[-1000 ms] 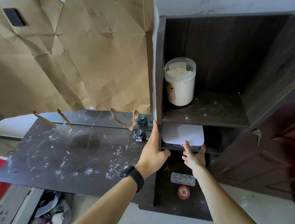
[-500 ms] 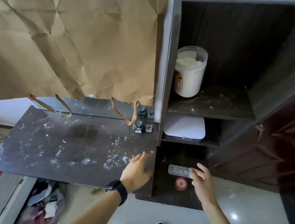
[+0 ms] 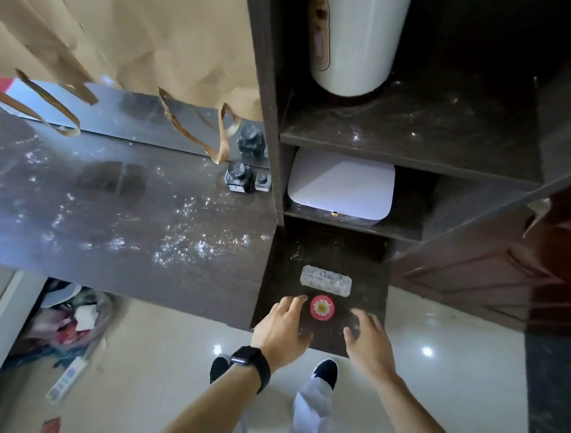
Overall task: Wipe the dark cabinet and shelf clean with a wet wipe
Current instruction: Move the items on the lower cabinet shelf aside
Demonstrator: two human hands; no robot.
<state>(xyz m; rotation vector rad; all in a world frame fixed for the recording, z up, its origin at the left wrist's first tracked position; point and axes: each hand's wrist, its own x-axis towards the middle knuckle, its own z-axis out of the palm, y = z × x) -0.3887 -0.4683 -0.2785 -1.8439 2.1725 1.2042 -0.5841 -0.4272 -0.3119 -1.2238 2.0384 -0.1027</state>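
Hands status: both empty, fingers spread and relaxed, apart from each other. Left hand [image 3: 282, 332] and right hand [image 3: 368, 342] sit over the front edge of the bottom board [image 3: 309, 249] of the cabinet [image 3: 271, 78], one on each side of a red disc [image 3: 322, 307] with a daisy print. Can't tell if the fingertips press the board or just hover.

Key geometry: a clear pack [image 3: 326, 280] lies just beyond the red disc, straight ahead of both hands, deeper in. Its long axis runs left-right, parallel to the board's front edge. Left index tip is almost at the disc; right hand is slightly further off, so left is nearer to both items. My read: both need lifting off before this board can be wiped.

No wet wipe visible anywhere. The clear pack might hold wipes, but its label is unreadable.

Dirt: white specks on the bottom board, more on the upper board [image 3: 438, 126] and heaviest on the side shelf [image 3: 124, 210] to the left, well apart from the hands.

Obstructions: white box [image 3: 341, 185] fills the middle slot, white jar [image 3: 355, 44] is cut off at the frame top, and small dark bottles [image 3: 239, 178] stand at the side shelf's back corner. The cabinet's rear is too dark to read.
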